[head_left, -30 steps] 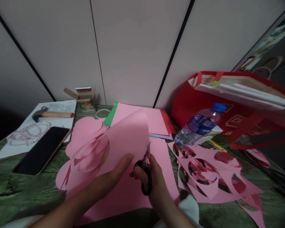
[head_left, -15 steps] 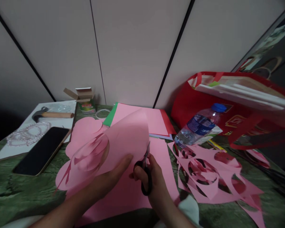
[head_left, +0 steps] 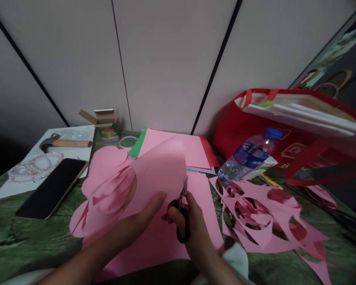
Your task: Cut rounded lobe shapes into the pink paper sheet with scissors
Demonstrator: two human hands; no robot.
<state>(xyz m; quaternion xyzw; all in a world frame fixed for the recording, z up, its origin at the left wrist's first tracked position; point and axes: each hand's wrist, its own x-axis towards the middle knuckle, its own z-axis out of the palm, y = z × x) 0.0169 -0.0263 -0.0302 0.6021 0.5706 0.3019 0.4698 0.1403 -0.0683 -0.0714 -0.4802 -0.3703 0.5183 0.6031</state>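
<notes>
My left hand (head_left: 145,209) grips a raised, curling sheet of pink paper (head_left: 160,170), thumb on the near face and the other fingers behind it. In my right hand (head_left: 190,219) is a pair of black-handled scissors (head_left: 183,221), with fingers through the loops. The blades point upward at the sheet's right edge. Below both hands lies a larger flat pink sheet (head_left: 154,253). Left of the raised sheet, several rounded pink paper cut-outs (head_left: 106,166) are piled and overlap.
Pink paper offcuts (head_left: 261,221) with curved holes lie to the right. Behind them lean a water bottle (head_left: 246,158) and a red bag (head_left: 234,118). At left are a phone (head_left: 52,190), a hammer (head_left: 68,143), bead strings (head_left: 35,168) and an opened small box (head_left: 108,132). Coloured sheets (head_left: 172,138) lie at the back.
Almost nothing differs. The scissors and both hands stay in place at the sheet's edge, with only a very slight shift of the view.
</notes>
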